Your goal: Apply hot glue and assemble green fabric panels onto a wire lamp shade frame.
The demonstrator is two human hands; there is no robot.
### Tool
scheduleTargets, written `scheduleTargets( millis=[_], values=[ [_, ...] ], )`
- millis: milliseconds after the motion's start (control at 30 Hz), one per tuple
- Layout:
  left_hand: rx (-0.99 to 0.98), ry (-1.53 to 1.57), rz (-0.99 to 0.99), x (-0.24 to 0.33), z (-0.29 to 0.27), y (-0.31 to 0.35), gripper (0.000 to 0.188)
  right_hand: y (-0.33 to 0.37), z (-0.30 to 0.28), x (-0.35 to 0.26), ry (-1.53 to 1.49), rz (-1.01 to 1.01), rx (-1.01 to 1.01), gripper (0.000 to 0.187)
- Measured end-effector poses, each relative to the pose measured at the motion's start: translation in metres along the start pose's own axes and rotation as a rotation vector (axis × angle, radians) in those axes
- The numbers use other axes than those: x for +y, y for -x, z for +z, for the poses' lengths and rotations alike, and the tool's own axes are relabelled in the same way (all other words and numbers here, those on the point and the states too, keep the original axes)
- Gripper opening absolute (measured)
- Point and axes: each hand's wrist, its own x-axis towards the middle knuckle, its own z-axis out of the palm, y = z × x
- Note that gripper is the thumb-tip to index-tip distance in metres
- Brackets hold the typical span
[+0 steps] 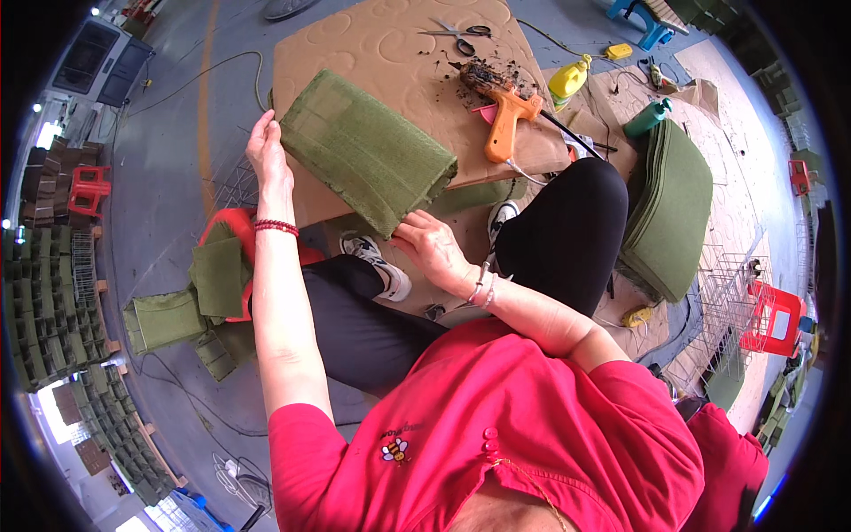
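- Shirt [550,434], red and short-sleeved, fills the lower edge of the view; both bare forearms rise from it.
- Right hand [432,248], with bracelets at the wrist, has its fingers curled onto the near corner of the green felt block [368,151] and pinches that corner between thumb and fingertips.
- Left hand [268,155], with a red bead bracelet [277,227] at the wrist, is open and flat, fingers extended, pressed against the far left edge of the same block (it steadies rather than grasps).
- Green felt block lies tilted across the near part of the brown cardboard sheet [390,44], above the person's black-trousered legs [567,230].
- Loose green felt pieces [191,301] lie on a red stool at lower left, beside the left forearm.
- Stack of green felt sheets [674,208] sits to the right of the right knee.
- Orange glue gun [507,111] rests on the cardboard beyond the block, with dark debris around its nozzle.
- Scissors [461,34] lie at the far edge of the cardboard.
- Yellow bottle [569,78] and green bottle [647,117] stand to the right of the glue gun.
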Motion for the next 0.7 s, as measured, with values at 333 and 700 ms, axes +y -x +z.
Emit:
scheduleTargets(
  millis=[333, 700],
  values=[
    [-0.040, 0.141, -0.098, 0.001, -0.009, 0.002, 0.033, 0.025, 0.008, 0.016, -0.066, 0.086, 0.111, 0.028],
    [-0.065, 0.138, -0.111, 0.002, -0.011, -0.007, 0.032, 0.002, 0.011, 0.018, 0.076, -0.245, 0.074, 0.026]
  ],
)
